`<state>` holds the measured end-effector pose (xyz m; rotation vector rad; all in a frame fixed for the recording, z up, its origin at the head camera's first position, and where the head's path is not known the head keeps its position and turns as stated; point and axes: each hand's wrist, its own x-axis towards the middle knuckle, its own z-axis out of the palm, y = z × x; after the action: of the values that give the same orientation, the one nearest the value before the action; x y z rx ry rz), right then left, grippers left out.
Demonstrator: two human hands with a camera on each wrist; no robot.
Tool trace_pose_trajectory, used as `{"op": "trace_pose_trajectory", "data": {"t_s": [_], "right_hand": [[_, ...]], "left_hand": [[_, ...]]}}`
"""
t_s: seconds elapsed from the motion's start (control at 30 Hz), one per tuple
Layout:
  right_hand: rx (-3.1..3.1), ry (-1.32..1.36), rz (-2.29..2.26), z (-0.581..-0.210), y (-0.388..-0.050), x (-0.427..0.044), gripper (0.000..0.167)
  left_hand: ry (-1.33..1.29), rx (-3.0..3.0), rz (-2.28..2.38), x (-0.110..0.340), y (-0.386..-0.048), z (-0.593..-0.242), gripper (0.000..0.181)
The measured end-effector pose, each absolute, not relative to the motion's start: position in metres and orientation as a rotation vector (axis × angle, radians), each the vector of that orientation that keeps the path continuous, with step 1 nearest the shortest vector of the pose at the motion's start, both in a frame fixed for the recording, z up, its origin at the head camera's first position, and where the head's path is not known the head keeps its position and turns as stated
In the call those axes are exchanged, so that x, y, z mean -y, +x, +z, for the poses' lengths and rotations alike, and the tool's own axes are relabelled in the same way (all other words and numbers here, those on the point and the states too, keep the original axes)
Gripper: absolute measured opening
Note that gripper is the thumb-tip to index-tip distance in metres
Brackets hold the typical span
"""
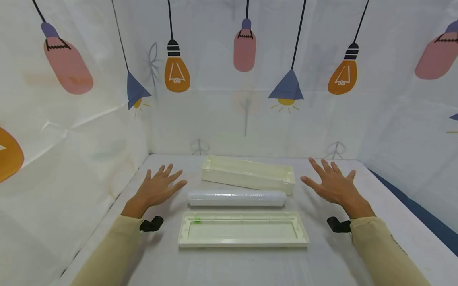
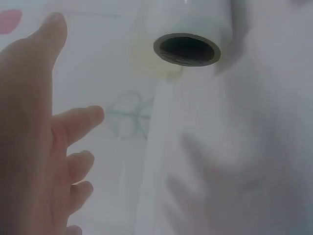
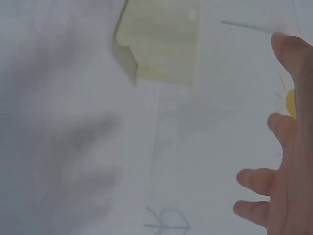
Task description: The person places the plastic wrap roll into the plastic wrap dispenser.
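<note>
Roll (image 1: pixel 237 198) lies on the middle of the table (image 1: pixel 236 268), with the box (image 1: pixel 239 179) at 12 o'clock and the lid (image 1: pixel 243 234) at 6 o'clock. The left hand (image 1: pixel 157 189) is at 9 o'clock from it, the right hand (image 1: pixel 333 184) at 3 o'clock; both have their fingers spread wide and hold nothing. Because the roll is round, I think a push from one side only could send it toward 6 o'clock, against the lid. Its 3 o'clock end is very near the box; whether they touch, I cannot tell. If the right hand comes low there, it could knock the box, which sits askew. The roll looks glossy, so a weak grip may slip. The green clip (image 1: pixel 197 220), near 10 o'clock on the lid, is small and might be displaced by a careless finger.
</note>
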<state>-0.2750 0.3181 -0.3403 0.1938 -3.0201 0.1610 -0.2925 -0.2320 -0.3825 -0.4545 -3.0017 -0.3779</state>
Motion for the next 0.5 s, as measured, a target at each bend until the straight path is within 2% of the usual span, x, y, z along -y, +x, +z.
{"op": "trace_pose_trajectory", "data": {"t_s": [0.27, 0.5], "right_hand": [[2.947, 0.246, 0.376, -0.351, -0.282, -0.323, 0.084], [2.929, 0.266, 0.561, -0.369, -0.287, -0.322, 0.075]], "left_hand": [[-0.539, 2.918, -0.97, 0.221, -0.295, -0.372, 0.069], [-0.528, 2.865, -1.158, 0.217, -0.305, -0.376, 0.063]]}}
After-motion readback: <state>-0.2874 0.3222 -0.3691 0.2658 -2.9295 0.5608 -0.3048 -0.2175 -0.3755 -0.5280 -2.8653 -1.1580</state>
